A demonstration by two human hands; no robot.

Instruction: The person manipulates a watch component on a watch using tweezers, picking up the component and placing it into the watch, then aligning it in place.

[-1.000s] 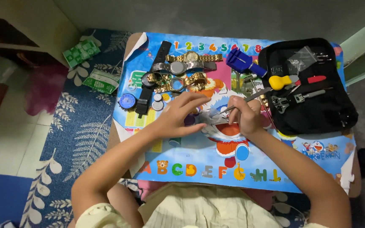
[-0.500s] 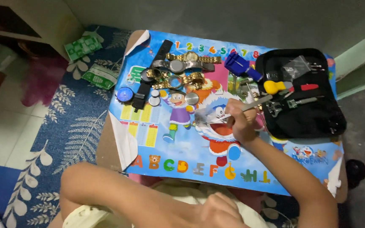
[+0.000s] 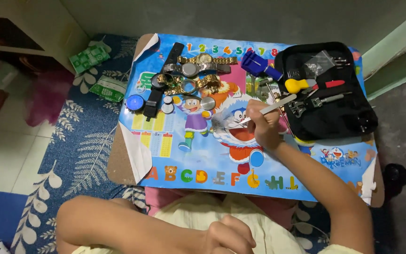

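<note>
A small table (image 3: 123, 169) covered with a bright cartoon alphabet mat (image 3: 189, 155) fills the view. Up and to the left of the right hand (image 3: 264, 124) lies a cluster of wristwatches (image 3: 196, 75), gold and silver, with loose round watch parts and a black strap (image 3: 158, 91) further left. Above the hand sits a blue watch tool (image 3: 258, 66); to its right an open black tool case (image 3: 327, 91) holds a yellow-handled tool (image 3: 296, 85), a red-handled one and pliers. Green packets (image 3: 88, 59) lie on the patterned rug beyond the table's left edge.

The right hand rests on the mat, fingers clamped together around slim metal tweezers (image 3: 264, 112), whose tip points left, down toward a small pale part (image 3: 222, 123) just beside the hand; whether the tip touches it cannot be told. The forearm runs back to the lower right.

The left hand (image 3: 229, 237) is curled into a loose fist at the person's chest, well apart from the table, holding nothing visible.
</note>
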